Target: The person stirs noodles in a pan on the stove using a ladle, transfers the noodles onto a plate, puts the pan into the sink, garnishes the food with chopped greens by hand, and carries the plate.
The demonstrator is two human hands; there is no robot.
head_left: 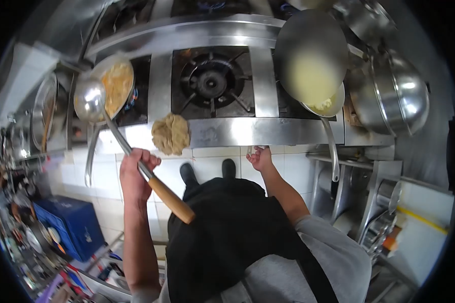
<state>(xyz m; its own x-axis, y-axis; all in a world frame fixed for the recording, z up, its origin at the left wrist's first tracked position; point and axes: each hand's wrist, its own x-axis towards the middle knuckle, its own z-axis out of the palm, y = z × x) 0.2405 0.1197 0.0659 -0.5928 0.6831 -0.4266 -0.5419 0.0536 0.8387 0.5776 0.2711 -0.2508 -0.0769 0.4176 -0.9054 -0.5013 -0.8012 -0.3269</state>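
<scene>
Ladle (118, 136): held slantwise, steel bowl (92, 98) above the near-left side of left pan (97, 71), wooden handle (173, 200) reaching back toward black apron (215, 222); hard to tell about contact with the pan.
Handling: probably stiff and sturdy, hardly fragile; likely weighted toward the bowl end; possibly slippery along bare metal if greasy.
Place to hold: best around the wooden handle, likely cooler and less slick, close to its join with steel shaft (144, 169).
Left grip (135, 174): wrapped around the steel shaft, just ahead of the wood.
Right grip (259, 157): lowered at the front edge of stove (222, 132), partly curled; cannot tell about anything pinched there.
Left pan: holding orange-toned food (119, 86), beside a blue flame (132, 98).
Tan cloth (171, 134): crumpled on the stove's front ledge, near the left pan.
Right pan (331, 144): holding pale yellow food (313, 83), largely blurred.
Blue bag (88, 227): standing well apart, down at left.
Writing: none readable; no legible brands or labels.
</scene>
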